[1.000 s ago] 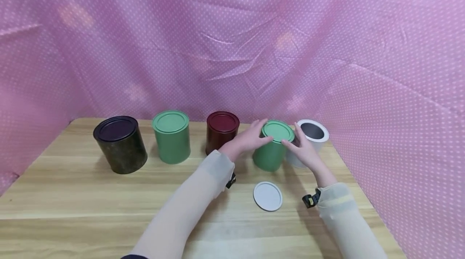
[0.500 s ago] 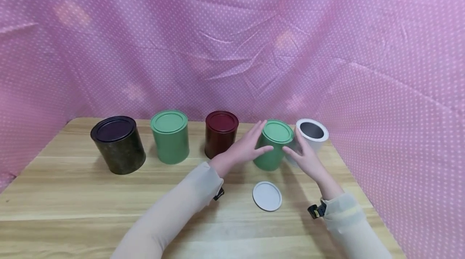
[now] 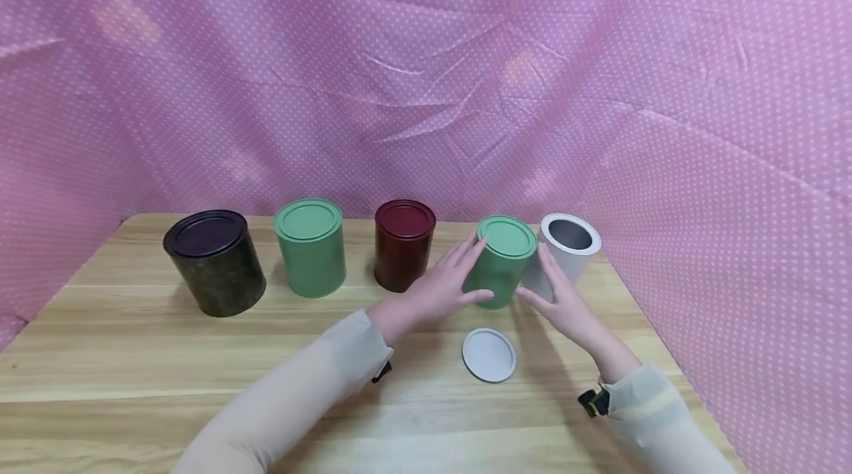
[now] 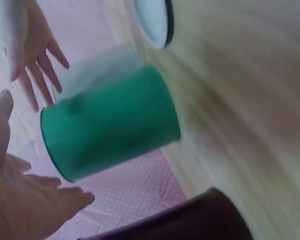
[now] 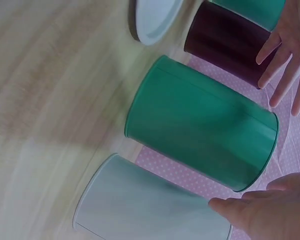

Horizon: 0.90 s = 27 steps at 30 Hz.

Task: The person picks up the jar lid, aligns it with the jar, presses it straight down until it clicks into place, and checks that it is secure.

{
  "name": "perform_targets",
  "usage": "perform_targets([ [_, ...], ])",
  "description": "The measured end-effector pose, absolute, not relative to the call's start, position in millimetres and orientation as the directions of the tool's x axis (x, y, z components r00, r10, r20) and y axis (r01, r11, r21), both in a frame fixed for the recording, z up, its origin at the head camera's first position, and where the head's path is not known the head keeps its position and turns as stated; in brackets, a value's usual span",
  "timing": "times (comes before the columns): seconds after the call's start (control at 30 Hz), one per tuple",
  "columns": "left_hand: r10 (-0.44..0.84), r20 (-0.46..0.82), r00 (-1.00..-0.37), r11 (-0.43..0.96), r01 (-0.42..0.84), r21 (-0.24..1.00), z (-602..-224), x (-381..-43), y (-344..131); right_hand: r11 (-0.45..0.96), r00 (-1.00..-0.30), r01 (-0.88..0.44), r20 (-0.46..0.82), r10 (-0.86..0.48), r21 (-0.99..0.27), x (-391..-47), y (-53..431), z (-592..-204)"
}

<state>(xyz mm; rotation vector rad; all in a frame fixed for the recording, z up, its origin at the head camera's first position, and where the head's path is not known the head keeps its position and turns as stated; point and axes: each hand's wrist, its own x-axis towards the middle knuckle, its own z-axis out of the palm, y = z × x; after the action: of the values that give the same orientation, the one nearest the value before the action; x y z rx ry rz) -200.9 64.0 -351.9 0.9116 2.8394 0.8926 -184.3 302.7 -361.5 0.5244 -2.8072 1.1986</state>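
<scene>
A green can with its lid on (image 3: 495, 278) stands upright at the right of the row. My left hand (image 3: 433, 295) is at its left and my right hand (image 3: 569, 311) at its right front, both with fingers spread. In the left wrist view, both hands are apart from the green can (image 4: 110, 125) and hold nothing. Touching or close beside it on the right is a white can (image 3: 579, 267) with no lid, its dark inside showing. On the wood before them lies a round white lid (image 3: 489, 356).
To the left stand a dark red can (image 3: 402, 259), a second green can (image 3: 313, 267) and a larger black can (image 3: 222, 282), all lidded. Pink dotted cloth (image 3: 426, 89) hangs behind and at both sides of the wooden table (image 3: 133, 378).
Both hands have drawn back from the green can toward the body, the left hand also leftward and the right hand slightly rightward. The cans and the white lid stay in place.
</scene>
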Motion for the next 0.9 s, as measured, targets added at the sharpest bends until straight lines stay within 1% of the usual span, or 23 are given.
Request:
perform_targets([
  [0.17, 0.522, 0.145, -0.841, 0.675, 0.511, 0.532, -359, -195, 65, 0.662, -0.939, -0.334, 0.174, -0.298, -0.671, -177, 300, -364],
  [0.4, 0.539, 0.142, -0.831, 0.701, 0.535, 0.471, -370, -188, 62, 0.682, -0.931, -0.352, 0.167, -0.324, -0.641, -167, 296, -372],
  [0.6, 0.547, 0.106, -0.830, 0.703, 0.525, 0.479, -378, -180, 60, 0.701, -0.929, -0.357, 0.154, -0.337, -0.617, -158, 295, -377],
  [0.77, 0.571, 0.101, -0.815, 0.701, 0.548, 0.457, -383, -173, 60, 0.712, -0.920, -0.376, 0.146, -0.364, -0.593, -151, 294, -383],
  [0.9, 0.597, 0.059, -0.800, 0.704, 0.557, 0.442, -388, -168, 60, 0.701, -0.913, -0.381, 0.125, -0.389, -0.603, -145, 293, -388],
])
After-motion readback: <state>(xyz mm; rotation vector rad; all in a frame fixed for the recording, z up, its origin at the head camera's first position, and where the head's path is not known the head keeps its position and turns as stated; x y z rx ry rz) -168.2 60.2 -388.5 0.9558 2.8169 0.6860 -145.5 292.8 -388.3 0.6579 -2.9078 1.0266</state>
